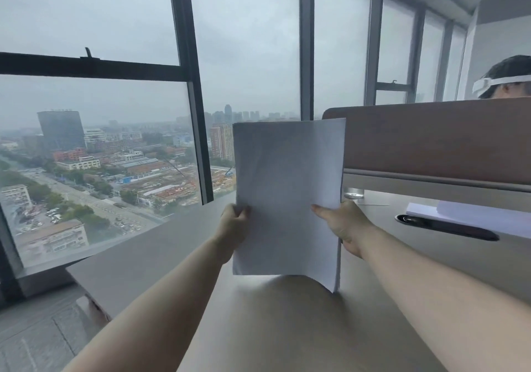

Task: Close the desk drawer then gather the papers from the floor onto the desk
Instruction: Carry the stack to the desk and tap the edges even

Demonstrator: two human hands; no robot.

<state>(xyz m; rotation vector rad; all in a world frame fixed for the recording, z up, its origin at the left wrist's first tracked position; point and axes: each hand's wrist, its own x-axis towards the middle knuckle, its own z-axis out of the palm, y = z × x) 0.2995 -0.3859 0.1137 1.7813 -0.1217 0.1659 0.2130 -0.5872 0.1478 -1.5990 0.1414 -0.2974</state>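
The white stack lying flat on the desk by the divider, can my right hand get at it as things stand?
Probably not yet. The right hand is clamped on the held papers, as is the left hand. The desk between it and the white stack looks bare.

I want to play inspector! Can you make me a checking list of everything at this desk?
Surface: pale desk, mostly bare.
Job's things: stack of white papers held upright, its bottom corner near the desk; drawer not in view.
Clutter: more white sheets at the right, beside a dark slot.
Grippers: left hand and right hand grip the stack's sides.
Cables: nothing seen.
Surroundings: big windows over a city; brown divider with another person behind.
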